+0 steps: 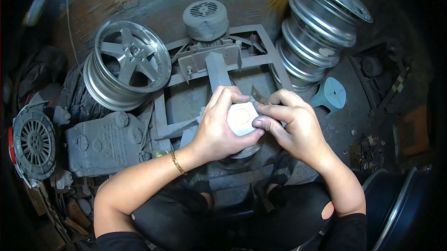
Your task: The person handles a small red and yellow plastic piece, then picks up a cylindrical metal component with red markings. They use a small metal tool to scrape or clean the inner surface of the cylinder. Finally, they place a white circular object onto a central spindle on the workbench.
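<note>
In front of my knees, my left hand is wrapped round a pale, roughly hexagonal wheel cap with a round mark in its middle. Its thumb lies along the near edge and its fingers along the far left edge. My right hand is closed at the cap's right side, thumb and fingertips pressed against the edge. From between its fingers sticks a thin, pointed brown piece that looks like folded sandpaper. Below the cap, a round metal part of the machine is partly hidden by my hands.
Ahead stands a metal frame with a dusty motor. A five-spoke wheel rim leans at left above a grey dusty box. Stacked rims rise at far right, near a light-blue stool. Another rim lies at lower right.
</note>
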Action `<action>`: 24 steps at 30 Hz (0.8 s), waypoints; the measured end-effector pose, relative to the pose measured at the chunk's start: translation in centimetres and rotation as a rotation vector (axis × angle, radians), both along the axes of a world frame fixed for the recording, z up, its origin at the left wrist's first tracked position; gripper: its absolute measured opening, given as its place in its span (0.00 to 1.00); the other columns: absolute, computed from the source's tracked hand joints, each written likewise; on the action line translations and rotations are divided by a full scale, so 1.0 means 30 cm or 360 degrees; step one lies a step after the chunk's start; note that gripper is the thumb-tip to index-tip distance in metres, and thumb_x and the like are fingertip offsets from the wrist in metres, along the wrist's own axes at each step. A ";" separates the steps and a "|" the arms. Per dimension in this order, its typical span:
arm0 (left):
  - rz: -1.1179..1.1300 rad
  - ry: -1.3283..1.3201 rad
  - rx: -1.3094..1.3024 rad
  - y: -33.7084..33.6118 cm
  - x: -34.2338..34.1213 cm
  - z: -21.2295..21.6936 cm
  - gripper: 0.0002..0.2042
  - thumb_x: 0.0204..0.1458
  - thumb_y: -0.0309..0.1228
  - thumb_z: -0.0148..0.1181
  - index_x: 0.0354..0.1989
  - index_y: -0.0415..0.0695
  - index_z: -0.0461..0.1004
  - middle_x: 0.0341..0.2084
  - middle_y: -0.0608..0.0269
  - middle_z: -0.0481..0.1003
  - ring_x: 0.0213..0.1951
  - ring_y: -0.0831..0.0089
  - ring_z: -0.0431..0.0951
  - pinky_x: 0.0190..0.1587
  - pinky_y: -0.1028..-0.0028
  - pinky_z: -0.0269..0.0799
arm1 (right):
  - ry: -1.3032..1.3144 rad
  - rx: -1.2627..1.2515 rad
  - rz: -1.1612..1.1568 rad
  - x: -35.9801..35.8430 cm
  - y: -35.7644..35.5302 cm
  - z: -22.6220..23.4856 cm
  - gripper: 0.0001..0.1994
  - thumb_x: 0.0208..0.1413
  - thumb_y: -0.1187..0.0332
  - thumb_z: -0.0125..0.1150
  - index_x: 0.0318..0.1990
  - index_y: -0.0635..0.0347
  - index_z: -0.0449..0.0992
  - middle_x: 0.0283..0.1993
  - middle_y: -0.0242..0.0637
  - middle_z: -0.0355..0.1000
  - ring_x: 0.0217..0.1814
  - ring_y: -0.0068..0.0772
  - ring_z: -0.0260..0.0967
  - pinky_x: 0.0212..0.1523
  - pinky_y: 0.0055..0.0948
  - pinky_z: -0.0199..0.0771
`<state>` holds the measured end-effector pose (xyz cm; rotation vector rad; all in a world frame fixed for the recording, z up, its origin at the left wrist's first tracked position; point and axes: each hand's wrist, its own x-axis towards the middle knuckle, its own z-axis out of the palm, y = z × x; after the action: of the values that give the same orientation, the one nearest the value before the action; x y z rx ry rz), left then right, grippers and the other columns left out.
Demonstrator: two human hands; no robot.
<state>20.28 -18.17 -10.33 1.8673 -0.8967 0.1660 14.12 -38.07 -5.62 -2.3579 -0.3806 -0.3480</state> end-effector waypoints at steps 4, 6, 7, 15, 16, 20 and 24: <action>-0.0013 0.0057 -0.0003 -0.001 -0.003 -0.009 0.33 0.37 0.28 0.81 0.52 0.40 0.67 0.47 0.53 0.70 0.50 0.62 0.75 0.54 0.65 0.72 | -0.0011 -0.0041 0.0023 0.006 -0.006 -0.002 0.12 0.51 0.67 0.75 0.43 0.60 0.87 0.38 0.40 0.77 0.42 0.45 0.75 0.45 0.39 0.76; -0.0031 0.0062 -0.0064 -0.001 -0.004 -0.030 0.33 0.38 0.28 0.81 0.53 0.40 0.67 0.47 0.53 0.70 0.51 0.62 0.74 0.55 0.65 0.71 | -0.0018 0.0030 -0.0008 0.003 -0.001 -0.007 0.12 0.50 0.67 0.75 0.42 0.60 0.87 0.38 0.40 0.77 0.42 0.44 0.76 0.44 0.38 0.76; -0.0046 0.0053 -0.0093 -0.001 -0.003 -0.040 0.34 0.38 0.28 0.80 0.53 0.39 0.66 0.48 0.53 0.69 0.52 0.62 0.74 0.55 0.65 0.71 | -0.0022 0.0066 -0.0023 0.002 0.001 -0.008 0.12 0.50 0.67 0.75 0.42 0.60 0.87 0.38 0.40 0.77 0.41 0.44 0.76 0.44 0.38 0.76; -0.0033 -0.0165 -0.0089 0.000 -0.006 -0.036 0.35 0.39 0.30 0.81 0.54 0.36 0.65 0.48 0.46 0.69 0.51 0.52 0.74 0.54 0.60 0.71 | -0.0033 0.0056 -0.0001 0.011 -0.001 0.000 0.12 0.49 0.68 0.76 0.41 0.59 0.88 0.39 0.40 0.79 0.42 0.43 0.77 0.44 0.37 0.77; -0.0032 -0.0173 -0.0073 0.001 -0.008 -0.033 0.35 0.40 0.30 0.81 0.54 0.35 0.65 0.48 0.45 0.69 0.51 0.52 0.73 0.55 0.60 0.71 | -0.0040 0.0051 -0.0002 0.011 -0.002 0.000 0.12 0.49 0.68 0.76 0.41 0.59 0.88 0.39 0.39 0.79 0.42 0.43 0.77 0.45 0.37 0.77; -0.0011 -0.0217 -0.0045 0.002 -0.013 -0.034 0.35 0.40 0.31 0.81 0.55 0.34 0.65 0.49 0.44 0.69 0.51 0.51 0.73 0.56 0.59 0.70 | -0.0032 0.0031 0.0005 0.009 -0.003 0.005 0.12 0.49 0.68 0.76 0.41 0.59 0.88 0.39 0.39 0.79 0.42 0.42 0.77 0.45 0.36 0.77; -0.0014 -0.0204 -0.0051 0.007 -0.014 -0.037 0.35 0.40 0.31 0.81 0.55 0.34 0.65 0.48 0.44 0.69 0.52 0.50 0.72 0.56 0.59 0.70 | -0.0027 0.0045 0.0018 0.012 -0.002 -0.002 0.12 0.49 0.68 0.76 0.42 0.59 0.88 0.40 0.38 0.79 0.42 0.41 0.77 0.45 0.36 0.77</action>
<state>19.87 -17.95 -11.43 1.8389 -0.9838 0.2956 14.47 -38.13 -5.67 -2.3258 -0.3947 -0.3663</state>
